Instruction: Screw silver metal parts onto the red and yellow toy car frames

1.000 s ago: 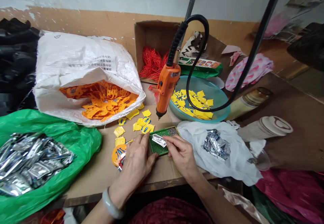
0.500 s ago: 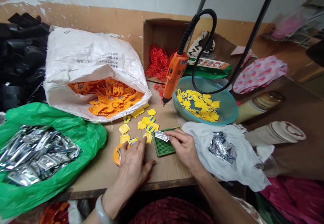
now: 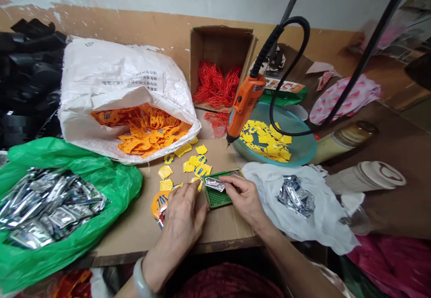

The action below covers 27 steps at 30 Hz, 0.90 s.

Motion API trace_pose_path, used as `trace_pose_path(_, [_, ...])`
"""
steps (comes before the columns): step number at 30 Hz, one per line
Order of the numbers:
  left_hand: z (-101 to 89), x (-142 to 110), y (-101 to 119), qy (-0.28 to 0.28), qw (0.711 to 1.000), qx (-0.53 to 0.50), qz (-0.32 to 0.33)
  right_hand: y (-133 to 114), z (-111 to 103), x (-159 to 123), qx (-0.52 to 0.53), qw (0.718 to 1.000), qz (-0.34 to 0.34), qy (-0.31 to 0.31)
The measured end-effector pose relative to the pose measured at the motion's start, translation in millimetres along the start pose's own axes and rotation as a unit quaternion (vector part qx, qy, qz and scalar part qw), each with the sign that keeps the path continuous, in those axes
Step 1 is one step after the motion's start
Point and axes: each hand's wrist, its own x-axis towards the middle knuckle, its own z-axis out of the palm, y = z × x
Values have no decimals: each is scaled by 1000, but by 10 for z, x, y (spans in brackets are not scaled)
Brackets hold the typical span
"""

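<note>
Over the green perforated tray (image 3: 217, 200), my right hand (image 3: 245, 197) pinches a shiny silver metal-looking piece (image 3: 214, 184) between thumb and fingers. My left hand (image 3: 184, 208) lies at the tray's left side, palm down, fingers stretched forward and thumb apart. Its fingertips are by the loose yellow pieces (image 3: 203, 169); whether they touch one is hard to see. An orange piece with blue lettering (image 3: 159, 203) lies partly hidden beside that hand. An orange electric screwdriver (image 3: 247, 105) hangs tip down above the far side of the tray.
At left, a green bag (image 3: 124, 177) holds silver pieces; behind it a white sack (image 3: 117, 69) contains orange parts. A cardboard box (image 3: 215, 42) with red parts stands behind. At right are a teal basin (image 3: 303, 147) of yellow pieces and a white bag (image 3: 266, 190) with silver pieces.
The hanging screwdriver has swung to the right. My left hand has shifted right, off the orange piece, which shows more now. My right hand has barely moved with the silver piece.
</note>
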Motion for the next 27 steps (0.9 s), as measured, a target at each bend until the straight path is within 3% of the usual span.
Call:
trace_pose_path(4, [27,130,118,21,976,-192,-103,-68,9,-49,35,999,16,19])
trace_pose_path(8, [86,264,194,10,886,-413,-213,-117,17,-98,52,998,13,32])
trace_pose_path(10, [98,313,227,-4,845,-476,-244,-124,19,-116,53,998,11,37])
trace_pose_path(12, [96,345,256,-14,822,-503,-267,-122,17,-127,53,998,9,42])
trace_pose_path(19, [120,368,299,-12,809,-515,-284,-100,-27,-152,66,997,15,31])
trace_pose_path(27, [187,371,266,-15,820,-506,-267,-51,-34,-179,89,995,48,7])
